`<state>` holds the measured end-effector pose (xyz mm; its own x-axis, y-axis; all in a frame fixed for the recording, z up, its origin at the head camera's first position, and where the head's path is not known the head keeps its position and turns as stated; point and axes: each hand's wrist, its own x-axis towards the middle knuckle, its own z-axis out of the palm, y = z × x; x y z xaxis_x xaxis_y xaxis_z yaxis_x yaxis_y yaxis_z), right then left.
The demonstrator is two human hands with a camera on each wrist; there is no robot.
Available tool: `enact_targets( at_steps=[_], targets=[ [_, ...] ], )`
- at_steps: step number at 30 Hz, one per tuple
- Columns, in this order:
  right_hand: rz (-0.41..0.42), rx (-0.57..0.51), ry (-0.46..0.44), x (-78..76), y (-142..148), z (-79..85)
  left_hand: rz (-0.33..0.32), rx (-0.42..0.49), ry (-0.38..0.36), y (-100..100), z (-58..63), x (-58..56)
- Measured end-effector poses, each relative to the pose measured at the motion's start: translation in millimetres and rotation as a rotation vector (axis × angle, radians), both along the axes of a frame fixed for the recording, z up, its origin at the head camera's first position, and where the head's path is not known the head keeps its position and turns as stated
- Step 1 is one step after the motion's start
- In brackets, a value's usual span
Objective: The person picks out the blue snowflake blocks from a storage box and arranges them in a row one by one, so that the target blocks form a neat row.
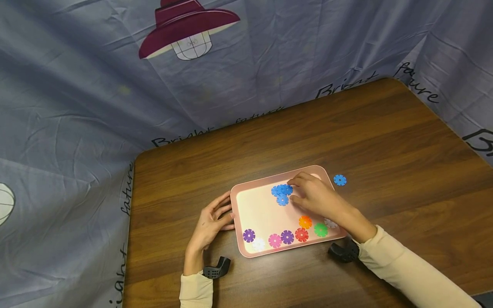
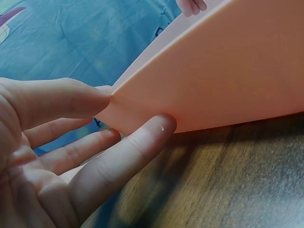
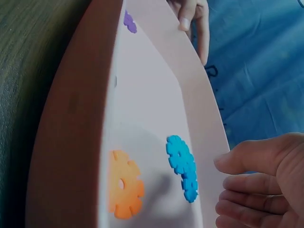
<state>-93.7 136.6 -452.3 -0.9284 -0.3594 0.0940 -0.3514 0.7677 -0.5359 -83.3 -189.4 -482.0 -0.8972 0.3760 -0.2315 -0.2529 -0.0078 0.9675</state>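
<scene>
Remotely, I saw blue snowflake discs [image 1: 282, 199] clustered in the pink tray [image 1: 259, 216], between the left hand [image 1: 208, 224] and right hand [image 1: 317, 196].
The left's fingers lay extended against the tray's outer wall; the right's thumb and fingers stood apart, just beside the discs. The tray's long axis ran left to right, right end farther away.

The head camera looks far and down from high; low wrist cameras, left and right, share the tray [image 1: 256, 209] close-up.
</scene>
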Motion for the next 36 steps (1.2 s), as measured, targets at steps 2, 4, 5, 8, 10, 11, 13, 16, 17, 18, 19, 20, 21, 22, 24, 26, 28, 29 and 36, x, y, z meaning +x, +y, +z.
enact_targets(
  at_steps=[2,4,5,8,10,11,13,16,17,18,19,20,21,22,24,26,28,29,36],
  targets=[
    [-0.001,-0.001,-0.01,0.7,-1,0.0,0.001,-0.001,0.002,0,0.2,0.2],
    [-0.003,0.002,-0.024,1.5,-3,-0.3,0.001,-0.001,0.004,0,0.1,0.5],
    [-0.005,0.002,-0.033,2.0,-4,-0.6,0.002,-0.001,0.006,0,0.1,0.7],
    [-0.009,0.007,-0.049,3.2,-6,-2.1,0.005,-0.001,0.005,0,-0.1,1.3],
    [-0.008,0.006,-0.055,4.1,-7,-3.2,0.006,-0.002,0.005,-1,-0.5,1.4],
    [-0.007,0.005,-0.055,4.4,-7,-3.7,0.008,-0.003,0.007,-1,-0.6,1.5],
    [-0.002,0.001,-0.05,4.9,-7,-4.7,0.01,-0.004,0.009,-1,-1.1,1.4],
    [-0.002,-0.002,-0.046,5.3,-9,-6.1,0.012,-0.003,0.014,-1,-1.6,1.3],
    [0.0,-0.003,-0.044,5.3,-9,-6.5,0.013,-0.002,0.015,-1,-1.4,1.4],
    [0.0,-0.002,-0.044,5.5,-10,-6.7,0.013,0.0,0.015,-1,-1.7,1.3],
    [0.001,-0.001,-0.044,5.7,-10,-7.0,0.014,0.002,0.015,-1,-1.7,1.3],
    [0.0,0.003,-0.046,5.7,-11,-7.3,0.014,0.003,0.014,-1,-1.7,1.4],
    [0.0,0.007,-0.047,6.0,-12,-7.7,0.014,0.005,0.014,-1,-1.8,1.3],
    [-0.002,0.009,-0.051,6.1,-13,-8.1,0.015,0.006,0.012,-1,-1.7,1.3],
    [-0.003,0.014,-0.054,6.3,-15,-8.8,0.012,0.011,0.011,-1,-1.7,1.2],
    [-0.003,0.016,-0.054,6.7,-16,-10.1,0.008,0.015,0.01,-1,-1.3,1.1],
    [-0.003,0.018,-0.053,6.9,-18,-11.1,0.003,0.021,0.008,-1,-1.2,0.9],
    [-0.001,0.02,-0.051,7.2,-18,-11.6,0.0,0.021,0.008,-1,-1.1,0.9],
    [0.012,0.048,-0.037,8.0,-24,-14.7,-0.005,0.02,0.007,-1,-0.2,1.3]
  ],
)
